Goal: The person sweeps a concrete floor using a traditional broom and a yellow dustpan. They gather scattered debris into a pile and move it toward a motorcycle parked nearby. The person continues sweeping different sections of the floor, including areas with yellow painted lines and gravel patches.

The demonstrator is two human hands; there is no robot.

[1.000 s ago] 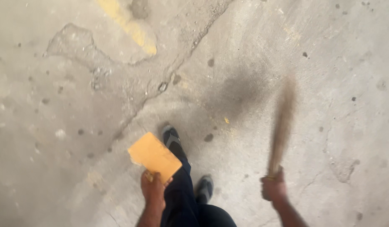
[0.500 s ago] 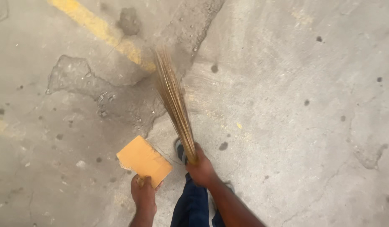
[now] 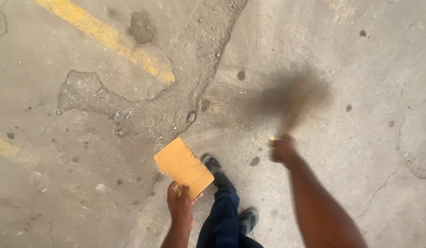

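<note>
My left hand [image 3: 180,204] grips a flat piece of tan cardboard [image 3: 183,166] by its near corner, holding it low over the concrete floor. My right hand [image 3: 283,150] is closed around the handle end of a stick broom [image 3: 293,103], which is heavily blurred in mid swing and fans out above the hand. The broom's bristles show only as a dark smear over the floor. My legs in dark blue trousers and dark shoes [image 3: 213,164] stand between the two hands.
Cracked, patched concrete floor with a broken patch [image 3: 130,110] and loose small stones [image 3: 191,116] ahead left. A worn yellow painted line [image 3: 107,36] runs diagonally at the top left. Dark spots dot the floor to the right.
The broom has swung from the middle of the view, over the cardboard, out to the right. My right hand moved right with it. The cardboard stayed in my left hand.
</note>
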